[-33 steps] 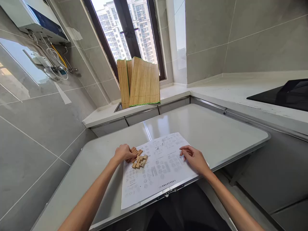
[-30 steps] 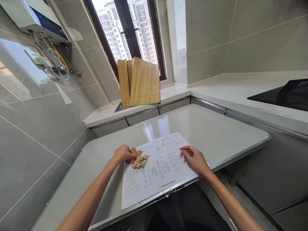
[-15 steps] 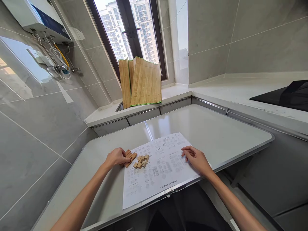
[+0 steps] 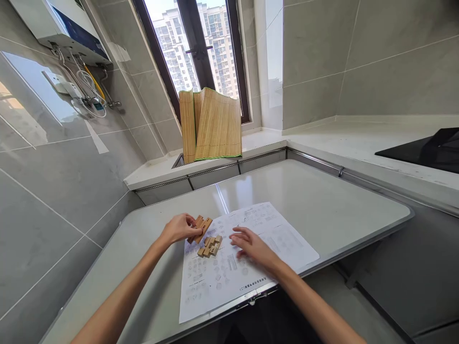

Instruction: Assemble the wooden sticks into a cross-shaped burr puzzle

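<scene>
My left hand [image 4: 180,227] is closed, thumb against fingers, on reddish-brown notched wooden puzzle pieces [image 4: 203,231] at the upper left part of a printed sheet [image 4: 283,260]. Just in front of them lie paler notched wooden puzzle pieces [image 4: 210,247], set side by side on the paper; a dark mark shows on one. Over the middle of the sheet is my right hand [image 4: 253,246], fingers spread and slightly blurred, holding nothing. A gap separates it from the pale pieces. The sheet carries many small line drawings.
The sheet rests on a white folding table [image 4: 322,205] with a metal edge. Behind it runs a white counter [image 4: 265,138], where a folded bamboo mat [image 4: 218,126] stands before the window. A black cooktop [image 4: 426,150] is at the right.
My right hand has swept left from the sheet's right side to its middle. My left hand has raised and tilted the reddish-brown pieces, shifting them slightly right.
</scene>
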`<state>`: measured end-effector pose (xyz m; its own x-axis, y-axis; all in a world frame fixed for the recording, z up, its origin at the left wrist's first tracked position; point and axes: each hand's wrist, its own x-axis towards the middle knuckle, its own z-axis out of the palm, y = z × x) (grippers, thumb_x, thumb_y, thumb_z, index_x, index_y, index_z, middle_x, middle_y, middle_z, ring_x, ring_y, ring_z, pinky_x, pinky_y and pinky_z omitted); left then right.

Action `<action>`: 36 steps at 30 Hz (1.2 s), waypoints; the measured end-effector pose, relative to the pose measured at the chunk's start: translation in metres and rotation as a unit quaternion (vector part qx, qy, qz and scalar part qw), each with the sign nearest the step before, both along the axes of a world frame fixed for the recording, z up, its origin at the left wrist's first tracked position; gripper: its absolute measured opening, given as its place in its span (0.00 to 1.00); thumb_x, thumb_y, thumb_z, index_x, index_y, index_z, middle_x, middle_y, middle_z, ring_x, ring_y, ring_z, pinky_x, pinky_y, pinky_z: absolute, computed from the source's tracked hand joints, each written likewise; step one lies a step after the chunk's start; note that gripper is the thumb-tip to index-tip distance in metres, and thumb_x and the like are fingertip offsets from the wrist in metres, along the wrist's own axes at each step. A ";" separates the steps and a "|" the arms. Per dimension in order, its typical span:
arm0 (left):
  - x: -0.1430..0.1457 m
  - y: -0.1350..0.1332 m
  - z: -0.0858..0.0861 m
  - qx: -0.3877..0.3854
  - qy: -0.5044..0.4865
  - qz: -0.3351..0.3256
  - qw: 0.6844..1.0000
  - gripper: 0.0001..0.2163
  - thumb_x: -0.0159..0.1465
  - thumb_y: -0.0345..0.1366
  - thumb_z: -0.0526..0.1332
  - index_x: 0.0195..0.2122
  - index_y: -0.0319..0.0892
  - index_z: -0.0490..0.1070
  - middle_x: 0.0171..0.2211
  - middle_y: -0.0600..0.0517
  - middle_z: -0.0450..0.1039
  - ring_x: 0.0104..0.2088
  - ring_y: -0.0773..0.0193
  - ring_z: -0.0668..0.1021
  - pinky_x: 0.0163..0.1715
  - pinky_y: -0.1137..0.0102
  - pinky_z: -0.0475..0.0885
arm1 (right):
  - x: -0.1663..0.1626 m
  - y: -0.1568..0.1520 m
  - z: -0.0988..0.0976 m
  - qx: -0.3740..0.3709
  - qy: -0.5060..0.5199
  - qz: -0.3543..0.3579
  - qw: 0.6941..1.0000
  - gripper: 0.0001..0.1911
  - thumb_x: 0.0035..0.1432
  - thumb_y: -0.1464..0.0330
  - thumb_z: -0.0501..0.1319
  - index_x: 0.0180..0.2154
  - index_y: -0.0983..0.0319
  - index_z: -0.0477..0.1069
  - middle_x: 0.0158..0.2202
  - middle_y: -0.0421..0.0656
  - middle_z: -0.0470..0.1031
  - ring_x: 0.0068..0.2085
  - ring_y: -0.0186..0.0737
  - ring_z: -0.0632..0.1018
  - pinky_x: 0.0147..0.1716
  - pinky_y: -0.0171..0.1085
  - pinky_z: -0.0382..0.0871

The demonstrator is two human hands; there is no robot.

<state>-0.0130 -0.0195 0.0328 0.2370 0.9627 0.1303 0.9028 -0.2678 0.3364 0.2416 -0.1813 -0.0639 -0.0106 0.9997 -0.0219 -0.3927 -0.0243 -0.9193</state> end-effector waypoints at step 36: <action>0.070 -0.147 -0.058 -0.179 -0.222 -0.141 0.948 0.25 0.68 0.59 0.59 0.48 0.40 0.77 0.35 0.46 0.80 0.34 0.55 0.79 0.34 0.65 0.70 | 0.003 -0.021 -0.020 -0.021 0.233 0.027 0.972 0.22 0.68 0.56 0.68 0.54 0.64 0.73 0.46 0.53 0.85 0.49 0.51 0.86 0.45 0.47 0.85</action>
